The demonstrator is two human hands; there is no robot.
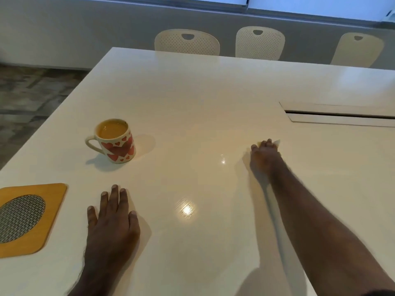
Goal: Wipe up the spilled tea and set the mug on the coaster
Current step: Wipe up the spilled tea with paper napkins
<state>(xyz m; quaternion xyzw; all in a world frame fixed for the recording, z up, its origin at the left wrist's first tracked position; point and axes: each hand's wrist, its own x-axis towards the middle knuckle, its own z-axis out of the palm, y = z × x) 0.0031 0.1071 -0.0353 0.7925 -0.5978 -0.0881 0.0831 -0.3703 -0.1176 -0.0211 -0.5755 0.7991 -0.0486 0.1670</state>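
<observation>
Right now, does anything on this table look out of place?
Yes: the mug, full of tea, stands on the bare table, apart from the coaster nearer the table's edge. No clear puddle shows.

Mug to coaster: the surface point(192, 92) lies bare between the mug point(116, 142) and the coaster point(32, 218); nothing stands in that gap.
Left hand point(111, 221): flat on the surface just right of the coaster, near the straight path.
Right hand point(264, 154): far right, well apart from the mug.
Slot point(339, 115): recessed, behind the right hand.
Chairs point(259, 42): beyond the far edge.
</observation>
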